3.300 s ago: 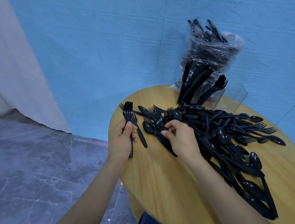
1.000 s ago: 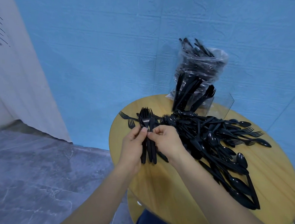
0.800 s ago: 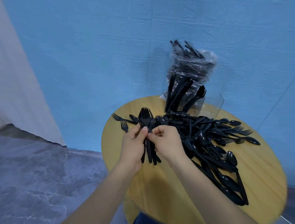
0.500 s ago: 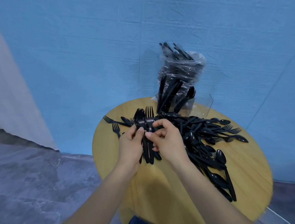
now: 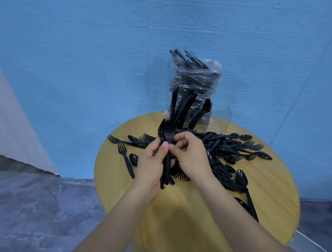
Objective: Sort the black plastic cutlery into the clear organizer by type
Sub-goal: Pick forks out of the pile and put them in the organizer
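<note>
Left hand (image 5: 150,165): grip clenched round the handles of a bunch of forks (image 5: 166,134), tines up, held above the near side of the bench (image 5: 184,210). Right hand (image 5: 191,155): fingertips pinching the same bunch at the neck, apparently squaring it.

Risk: the handles look smooth and stacked loosely; if the pinch lets go before the left grip tightens, a fork could slide out and drop into the mixed pile (image 5: 225,151) or off the bench edge. Uneven tines could also snag on entry to the organizer.

Surroundings: the clear organizer (image 5: 216,118) stands at the far edge, already holding upright cutlery, with a plastic-wrapped bundle (image 5: 195,77) behind it. The pile lies between the hands and the organizer. A single fork (image 5: 125,160) and a spoon (image 5: 133,158) lie apart to the left.
</note>
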`<act>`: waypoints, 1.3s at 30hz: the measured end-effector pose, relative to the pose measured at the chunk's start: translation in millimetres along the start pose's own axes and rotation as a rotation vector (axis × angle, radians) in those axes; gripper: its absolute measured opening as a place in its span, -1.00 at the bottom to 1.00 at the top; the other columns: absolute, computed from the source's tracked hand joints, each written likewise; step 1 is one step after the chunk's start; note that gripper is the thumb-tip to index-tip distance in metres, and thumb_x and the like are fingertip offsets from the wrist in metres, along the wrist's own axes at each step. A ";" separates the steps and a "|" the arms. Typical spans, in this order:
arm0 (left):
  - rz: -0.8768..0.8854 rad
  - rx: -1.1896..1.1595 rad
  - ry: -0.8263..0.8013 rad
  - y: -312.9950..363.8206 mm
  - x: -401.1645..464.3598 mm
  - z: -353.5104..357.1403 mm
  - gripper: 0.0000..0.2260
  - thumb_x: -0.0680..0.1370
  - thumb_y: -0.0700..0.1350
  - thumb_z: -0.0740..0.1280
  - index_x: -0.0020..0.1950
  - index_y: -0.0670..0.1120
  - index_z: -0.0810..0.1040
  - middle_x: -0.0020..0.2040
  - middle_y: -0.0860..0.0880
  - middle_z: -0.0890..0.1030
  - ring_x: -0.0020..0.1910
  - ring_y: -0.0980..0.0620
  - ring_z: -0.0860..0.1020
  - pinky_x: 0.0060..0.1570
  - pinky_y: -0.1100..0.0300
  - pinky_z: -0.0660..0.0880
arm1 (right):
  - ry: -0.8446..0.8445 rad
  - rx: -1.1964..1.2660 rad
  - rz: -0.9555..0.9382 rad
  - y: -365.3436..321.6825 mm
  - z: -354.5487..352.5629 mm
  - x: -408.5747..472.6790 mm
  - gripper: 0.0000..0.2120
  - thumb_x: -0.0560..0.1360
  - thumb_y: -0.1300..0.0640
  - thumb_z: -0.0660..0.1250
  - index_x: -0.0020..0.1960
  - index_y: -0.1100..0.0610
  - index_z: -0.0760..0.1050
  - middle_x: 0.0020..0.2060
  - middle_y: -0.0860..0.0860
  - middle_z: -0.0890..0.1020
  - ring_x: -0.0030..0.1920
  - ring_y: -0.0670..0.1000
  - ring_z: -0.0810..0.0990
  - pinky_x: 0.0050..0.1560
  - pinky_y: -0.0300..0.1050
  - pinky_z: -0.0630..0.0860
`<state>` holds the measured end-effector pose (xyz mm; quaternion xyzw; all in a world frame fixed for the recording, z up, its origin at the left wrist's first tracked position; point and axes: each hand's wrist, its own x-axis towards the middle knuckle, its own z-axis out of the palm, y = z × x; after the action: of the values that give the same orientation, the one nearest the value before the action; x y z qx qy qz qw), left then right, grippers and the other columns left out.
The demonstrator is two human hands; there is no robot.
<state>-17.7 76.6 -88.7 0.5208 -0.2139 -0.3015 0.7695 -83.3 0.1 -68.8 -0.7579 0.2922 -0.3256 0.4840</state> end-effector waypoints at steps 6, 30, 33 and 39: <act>0.004 0.048 -0.130 11.0 16.8 5.8 -0.78 0.62 -0.18 0.17 0.18 -0.07 0.56 -0.02 -0.02 0.69 -0.06 0.10 0.65 -0.15 0.28 0.56 | -0.083 -0.030 -0.072 -4.0 -17.5 23.8 -0.91 0.50 0.22 0.36 0.01 0.18 0.57 -0.32 0.04 0.55 -0.37 -0.15 0.58 -0.25 -0.36 0.46; -0.134 0.160 -0.498 10.0 129.3 62.7 -0.80 0.63 -0.20 0.14 -0.04 -0.13 0.56 -0.28 0.04 0.57 -0.39 0.18 0.49 -0.37 0.34 0.49 | -0.152 0.333 0.064 17.3 -80.3 144.6 -0.90 0.54 0.32 0.28 -0.04 0.17 0.53 -0.32 0.04 0.49 -0.49 -0.16 0.46 -0.41 -0.33 0.45; -0.093 0.252 -0.527 5.2 141.9 72.1 -0.76 0.65 -0.19 0.10 -0.05 -0.12 0.55 -0.29 0.05 0.54 -0.40 0.18 0.45 -0.40 0.34 0.43 | -0.100 0.280 0.064 22.8 -88.0 154.0 -0.93 0.54 0.33 0.28 -0.05 0.20 0.51 -0.33 0.06 0.51 -0.50 -0.14 0.45 -0.43 -0.32 0.45; 0.171 0.619 -0.430 -0.3 170.0 84.2 -0.75 0.66 -0.14 0.10 0.14 0.02 0.56 -0.06 0.09 0.61 -0.08 0.18 0.56 -0.02 0.29 0.48 | 0.083 0.204 0.063 33.3 -97.1 174.3 -0.95 0.54 0.32 0.28 -0.08 0.22 0.49 -0.37 0.09 0.52 -0.54 -0.14 0.45 -0.43 -0.26 0.45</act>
<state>51.6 -96.9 -55.6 0.6335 -0.4939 -0.2596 0.5361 -55.3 -196.8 -31.8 -0.6810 0.3011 -0.3696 0.5559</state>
